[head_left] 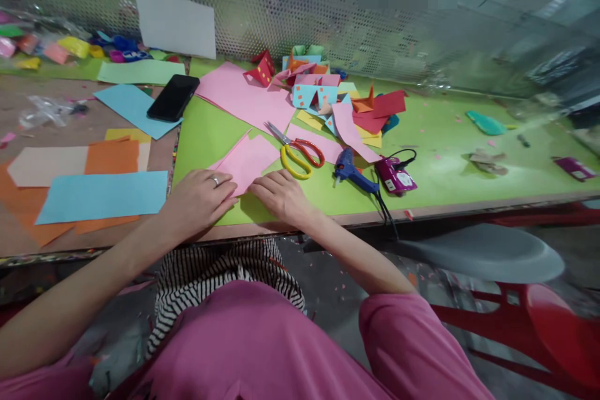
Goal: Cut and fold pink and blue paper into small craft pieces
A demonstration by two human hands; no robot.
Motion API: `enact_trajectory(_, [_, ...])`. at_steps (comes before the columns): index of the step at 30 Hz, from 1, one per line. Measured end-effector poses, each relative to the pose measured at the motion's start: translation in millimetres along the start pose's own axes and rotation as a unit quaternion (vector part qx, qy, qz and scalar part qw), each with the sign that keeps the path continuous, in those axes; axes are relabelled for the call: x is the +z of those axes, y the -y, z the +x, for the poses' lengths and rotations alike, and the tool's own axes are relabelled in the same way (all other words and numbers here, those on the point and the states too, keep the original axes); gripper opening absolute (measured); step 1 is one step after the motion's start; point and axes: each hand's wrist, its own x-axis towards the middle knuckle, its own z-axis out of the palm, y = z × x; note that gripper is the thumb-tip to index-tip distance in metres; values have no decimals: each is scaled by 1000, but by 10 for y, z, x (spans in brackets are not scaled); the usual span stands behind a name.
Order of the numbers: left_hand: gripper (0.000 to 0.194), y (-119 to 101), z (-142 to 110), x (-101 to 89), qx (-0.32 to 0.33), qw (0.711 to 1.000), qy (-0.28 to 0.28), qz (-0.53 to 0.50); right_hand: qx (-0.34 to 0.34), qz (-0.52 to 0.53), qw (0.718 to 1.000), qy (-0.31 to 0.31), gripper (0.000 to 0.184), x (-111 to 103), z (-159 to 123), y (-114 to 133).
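A piece of pink paper [253, 159] with a folded strip along its left side lies on the green tabletop, close to the front edge. At its lower left corner, my left hand [199, 200], wearing a ring, has its fingers closed on the paper. My right hand [281, 198] has its fingers bent together at the lower right edge of the same sheet; the fingertips and thumb are partly hidden. Just beyond the right hand lie scissors [297, 153] with red and yellow handles, blades apart. A blue glue gun [354, 172] rests further right.
A purple box [396, 175] with a black cable sits beside the glue gun. Behind are folded coloured paper pieces [314, 97] and a large pink sheet [244, 90]. To the left lie a black phone [173, 98] and a light blue sheet [103, 197]. A grey stool [492, 253] stands at right.
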Motion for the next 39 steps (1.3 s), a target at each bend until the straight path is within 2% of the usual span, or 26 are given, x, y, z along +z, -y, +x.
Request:
enact_trajectory(3, [29,14,-52,6,-11,1000,-28,5,29,-7,1000,-1,25,-15,13,50])
enact_trajectory(8, [27,-55,-73,-18,-19,999,23,28,4,6,1000,19,24,-106,81,205])
enact_trajectory(12, [34,-73,-126,-48,-51,998,32,7,34,28,999,29,24,-136,53,178])
enact_trajectory(16, [37,88,-176,-92,-122,991,-2,-63,24,53,998,27,23,-90,-55,44])
enact_trajectory(18, [39,221,-167,-106,-147,985,12,-84,27,89,996,3,23,-34,-97,-14])
enact_trajectory(21, [41,390,-113,-94,-102,983,73,-135,56,112,992,-30,27,58,-119,-77])
enact_trajectory(24, [42,438,-60,-48,-59,978,117,-159,81,103,991,-25,26,102,-108,-108])
enact_trajectory(28, [44,373,-49,18,-50,979,126,-153,100,122,987,5,27,55,-95,-100])
enact_trajectory(33, [42,343,-43,77,-47,979,136,-141,82,160,984,2,26,-29,-91,-85])
enact_trajectory(35, [41,354,-16,93,-51,980,137,-137,73,158,985,2,25,-41,-82,-83])
enact_trajectory(39, [42,381,32,80,-65,980,137,-129,102,124,987,15,24,-41,-57,-74])
